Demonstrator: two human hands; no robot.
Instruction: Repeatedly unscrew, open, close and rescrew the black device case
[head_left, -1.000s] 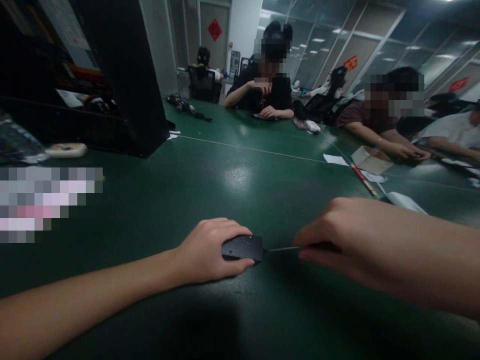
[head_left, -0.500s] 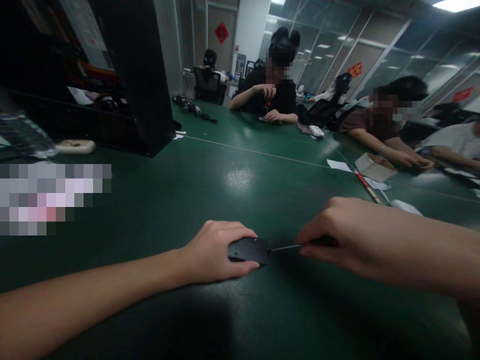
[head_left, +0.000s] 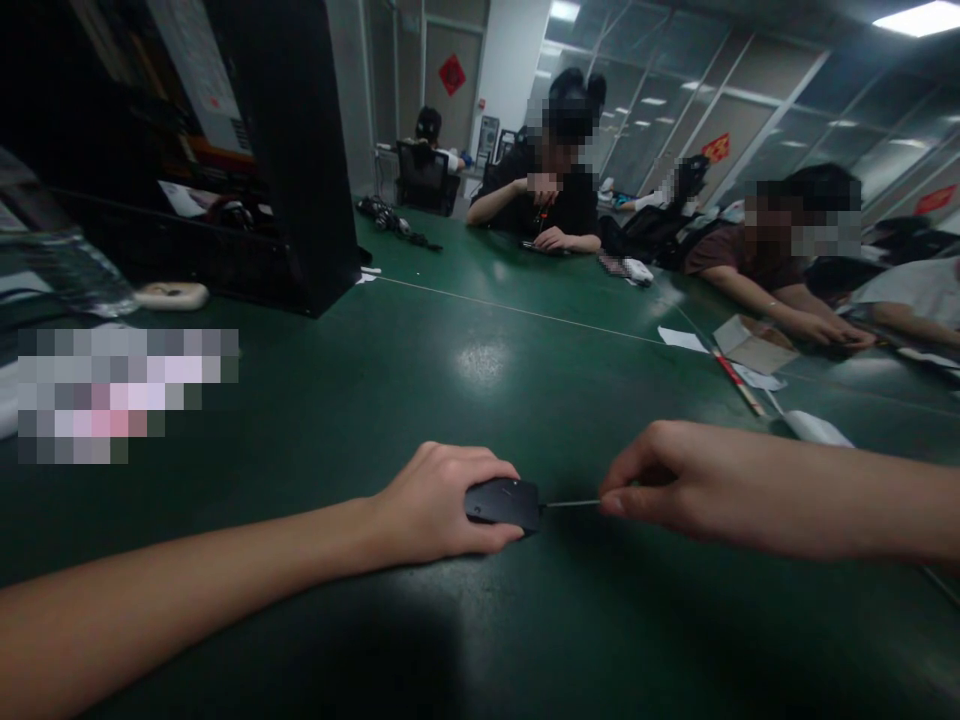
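Observation:
A small black box-shaped device (head_left: 501, 502) rests on the green table (head_left: 360, 400) near the middle. My left hand (head_left: 442, 505) is wrapped round its left end, thumb on the near side and fingers on the far side. A thin, light-coloured cable or rod (head_left: 571, 504) runs from the device's right end. My right hand (head_left: 652, 490) pinches the other end of this thin piece between thumb and forefinger, just above the table. Whether it is a cable or a rod is too small to tell.
A black shelf unit (head_left: 300, 160) stands at the left, beside a clear plastic bottle (head_left: 75, 250) and a beige object (head_left: 172, 295). Ahead right are an open carton (head_left: 754, 345) and a red-and-cream stick (head_left: 739, 383). People sit across the table.
My right hand has rotated slightly, its fingers now more in line with the thin piece, which lies more level. The dark part near my right fingers no longer shows. The view has shifted slightly.

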